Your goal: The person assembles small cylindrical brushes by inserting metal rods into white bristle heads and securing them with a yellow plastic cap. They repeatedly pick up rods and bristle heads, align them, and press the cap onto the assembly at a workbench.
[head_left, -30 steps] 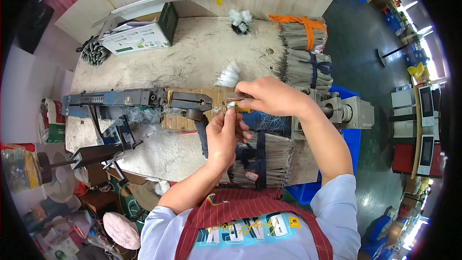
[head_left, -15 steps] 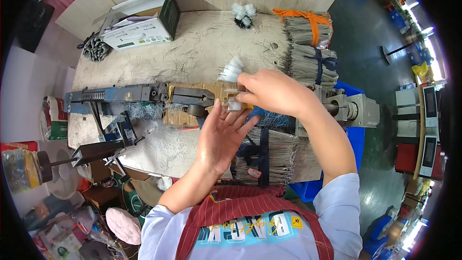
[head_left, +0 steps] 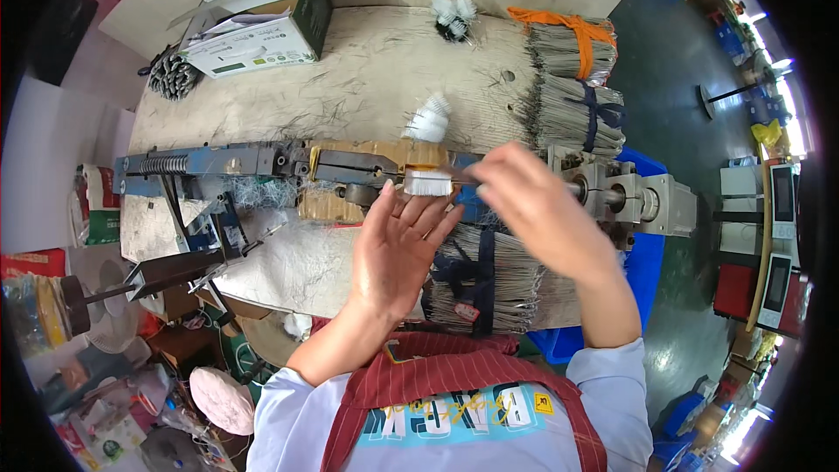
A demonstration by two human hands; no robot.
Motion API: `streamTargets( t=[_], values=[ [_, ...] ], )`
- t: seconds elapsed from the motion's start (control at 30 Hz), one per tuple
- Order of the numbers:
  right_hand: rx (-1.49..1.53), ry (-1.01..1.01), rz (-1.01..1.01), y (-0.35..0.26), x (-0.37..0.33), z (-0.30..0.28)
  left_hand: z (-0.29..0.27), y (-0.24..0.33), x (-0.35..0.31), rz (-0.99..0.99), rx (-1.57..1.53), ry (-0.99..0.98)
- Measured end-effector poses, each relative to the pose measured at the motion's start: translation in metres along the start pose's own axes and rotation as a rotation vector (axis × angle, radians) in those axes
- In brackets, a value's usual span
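My left hand (head_left: 389, 253) lies palm up with its fingers stretched out, the tips just under a strip of white bristles (head_left: 429, 183). That strip sits in line with the dark jaw (head_left: 354, 163) of a long blue bench machine (head_left: 201, 164). To the right, my right hand (head_left: 542, 214) is smeared by motion, its fingertips near the strip's right end and in front of the metal shaft assembly (head_left: 620, 195). Whether those fingers hold anything is not clear. Behind the strip, a white twisted brush (head_left: 428, 119) rests on the table.
Bundles of thin wires tied with dark cloth (head_left: 485, 275) and orange cloth (head_left: 577, 39) lie near and far right. An open white box (head_left: 258, 48) stands back left. Another white brush (head_left: 454, 13) sits at the back. Blue crates (head_left: 642, 271) stand beyond the right edge.
My right hand has drawn away to the right from the bristles, which now show as a wider, level strip. My left hand keeps nearly the same place, palm up.
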State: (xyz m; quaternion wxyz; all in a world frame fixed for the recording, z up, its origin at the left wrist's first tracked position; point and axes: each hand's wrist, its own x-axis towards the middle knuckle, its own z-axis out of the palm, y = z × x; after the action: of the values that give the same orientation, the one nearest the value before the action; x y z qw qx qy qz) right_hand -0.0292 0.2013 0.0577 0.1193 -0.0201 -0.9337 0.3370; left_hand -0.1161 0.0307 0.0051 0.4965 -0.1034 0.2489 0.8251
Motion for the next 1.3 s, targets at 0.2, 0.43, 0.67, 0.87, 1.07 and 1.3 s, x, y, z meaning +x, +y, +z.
streamTargets(
  t=[0.2, 0.43, 0.67, 0.87, 1.07, 1.3],
  values=[
    [-0.191, 0.102, -0.167, 0.002, 0.008, 0.038, -0.001, 0.001, -0.001, -0.037, -0.139, -0.008],
    [-0.125, 0.185, -0.029, -0.002, 0.009, 0.026, 0.005, 0.003, -0.003, -0.006, -0.006, -0.031],
    [-0.436, 0.093, -0.111, -0.012, 0.002, 0.032, 0.006, 0.005, -0.006, -0.006, 0.082, -0.037],
    [-0.605, -0.04, -0.087, -0.029, 0.004, 0.027, 0.008, 0.013, -0.009, -0.037, 0.131, -0.059],
    [-0.583, -0.041, -0.097, -0.022, 0.004, 0.02, 0.003, 0.001, -0.006, -0.013, 0.242, -0.062],
    [-0.288, 0.02, 0.05, -0.028, -0.015, 0.01, -0.021, -0.044, 0.011, 0.033, 0.437, 0.015]
  ],
)
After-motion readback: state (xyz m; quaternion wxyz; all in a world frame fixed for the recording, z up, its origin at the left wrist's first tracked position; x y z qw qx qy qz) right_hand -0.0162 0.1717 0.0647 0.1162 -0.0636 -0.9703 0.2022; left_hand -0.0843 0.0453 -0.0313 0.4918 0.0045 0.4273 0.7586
